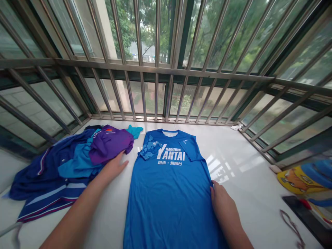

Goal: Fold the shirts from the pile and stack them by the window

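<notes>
A blue marathon T-shirt (168, 186) lies flat on the white sill, front up, both sleeves folded in over its chest. My right hand (223, 202) rests on the shirt's right edge, fingers stretched flat. My left hand (114, 166) lies open on the white surface just left of the shirt, fingertips near a purple shirt (111, 143) on top of a clothes pile.
The pile at left holds a teal garment (77, 162) and a dark blue striped garment (44, 183). Metal window bars (155, 69) enclose the sill on three sides. At right lie a yellow and blue item (301, 180), a dark tray (308, 214) and a cord (292, 226).
</notes>
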Demonstrator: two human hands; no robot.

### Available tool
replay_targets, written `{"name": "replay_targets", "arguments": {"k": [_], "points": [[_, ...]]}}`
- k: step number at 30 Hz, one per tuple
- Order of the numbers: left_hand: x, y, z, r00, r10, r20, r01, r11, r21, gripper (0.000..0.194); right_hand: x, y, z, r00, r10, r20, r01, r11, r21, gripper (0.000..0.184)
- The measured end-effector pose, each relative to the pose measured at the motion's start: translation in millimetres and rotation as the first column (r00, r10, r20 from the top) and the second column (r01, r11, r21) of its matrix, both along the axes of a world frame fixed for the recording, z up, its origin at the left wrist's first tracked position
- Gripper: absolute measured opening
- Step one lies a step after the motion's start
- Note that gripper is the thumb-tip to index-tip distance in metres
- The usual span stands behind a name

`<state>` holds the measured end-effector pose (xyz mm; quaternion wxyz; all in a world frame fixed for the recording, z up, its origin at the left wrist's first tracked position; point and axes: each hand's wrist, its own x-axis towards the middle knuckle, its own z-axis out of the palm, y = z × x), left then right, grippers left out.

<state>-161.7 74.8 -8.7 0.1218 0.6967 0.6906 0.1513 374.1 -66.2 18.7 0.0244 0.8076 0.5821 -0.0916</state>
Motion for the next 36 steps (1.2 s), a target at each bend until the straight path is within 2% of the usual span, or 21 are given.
{"name": "replay_targets", "arguments": {"k": [5,8,11,14,17,19,22,24,27,31,33,36], "points": [[-75.0,36.0,25.6,0.963,0.267,-0.041,-0.270,0.961,-0.061,0.075,-5.1,-19.8,0.7,0.999,0.009,-0.035,-0.010,1.000,-0.005,0.047],[-94.4,54.6,38.6,0.952,0.294,-0.079,-0.296,0.955,-0.011,0.065,-8.7,-28.3,-3.0,0.998,0.031,-0.056,-0.030,0.999,0.012,0.046],[-71.1,63.5,43.3,0.956,0.248,-0.154,-0.250,0.968,0.006,0.050,-9.1,-30.9,-4.9,0.996,0.041,-0.080,-0.038,0.999,0.035,0.044],[-17.2,57.2,32.8,0.985,0.120,-0.125,-0.118,0.993,0.024,0.041,-4.3,-25.0,-1.7,0.996,0.011,-0.087,-0.009,1.000,0.024,0.043],[33.4,41.8,13.9,0.999,-0.031,0.016,0.030,0.997,0.066,0.050,2.7,-7.3,5.1,0.997,-0.002,-0.080,0.004,0.999,0.035,0.047],[52.6,34.5,4.5,0.993,-0.081,0.083,0.076,0.995,0.071,0.056,5.9,12.1,10.1,0.997,0.013,-0.076,-0.008,0.998,0.068,0.050],[60.7,33.9,0.6,0.988,-0.103,0.116,0.096,0.993,0.061,0.052,6.9,49.6,16.3,0.996,0.047,-0.073,-0.038,0.992,0.123,0.050],[59.4,36.8,2.3,0.990,-0.073,0.119,0.067,0.996,0.054,0.043,5.6,74.1,18.8,0.994,0.072,-0.078,-0.060,0.987,0.149,0.049],[56.4,38.5,3.8,0.989,-0.065,0.134,0.057,0.996,0.067,0.034,4.2,99.4,18.1,0.990,0.098,-0.105,-0.080,0.983,0.166,0.040],[52.9,35.7,-1.1,0.979,-0.102,0.178,0.078,0.988,0.137,0.034,8.3,107.4,10.7,0.988,0.100,-0.117,-0.079,0.983,0.168,0.032],[51.7,34.8,-3.7,0.984,-0.044,0.174,0.015,0.986,0.168,0.031,12.7,107.4,8.4,0.985,0.124,-0.120,-0.103,0.981,0.167,0.032],[52.8,33.2,-3.5,0.985,0.049,0.165,-0.082,0.977,0.196,0.027,18.9,116.3,11.8,0.971,0.181,-0.154,-0.154,0.973,0.173,0.045]]}}
